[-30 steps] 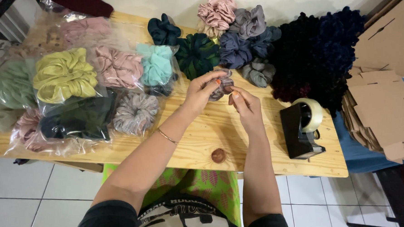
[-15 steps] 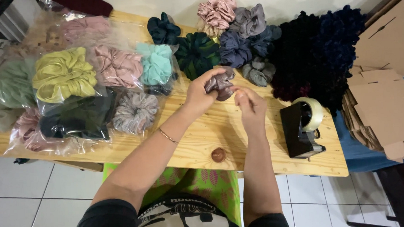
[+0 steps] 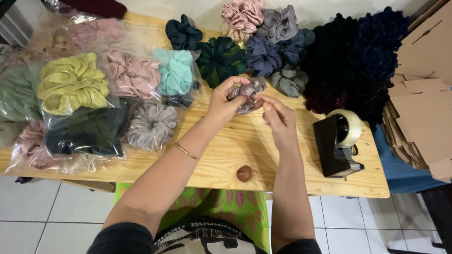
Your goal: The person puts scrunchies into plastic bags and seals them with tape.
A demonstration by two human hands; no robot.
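My left hand point(image 3: 224, 102) holds a small mauve-grey scrunchie point(image 3: 246, 94) just above the wooden table point(image 3: 222, 157), fingers curled round its left side. My right hand point(image 3: 278, 118) is beside it on the right, fingertips pinched at the scrunchie's lower edge. A thin bracelet point(image 3: 186, 151) sits on my left wrist. Loose scrunchies lie behind the hands: a dark green one point(image 3: 219, 58), a navy-grey one point(image 3: 263, 54) and a grey one point(image 3: 289, 81).
Bagged scrunchies fill the table's left: yellow-green point(image 3: 71, 83), pink point(image 3: 132, 72), teal point(image 3: 175, 71), grey point(image 3: 151, 126). A pile of dark scrunchies point(image 3: 355, 60) lies at the right. A black tape dispenser point(image 3: 338, 140) stands near the right edge. Flat cardboard boxes point(image 3: 428, 113) are stacked beyond.
Both hands have lifted the small scrunchie slightly off the table and brought it between them; my right fingers now pinch its edge.
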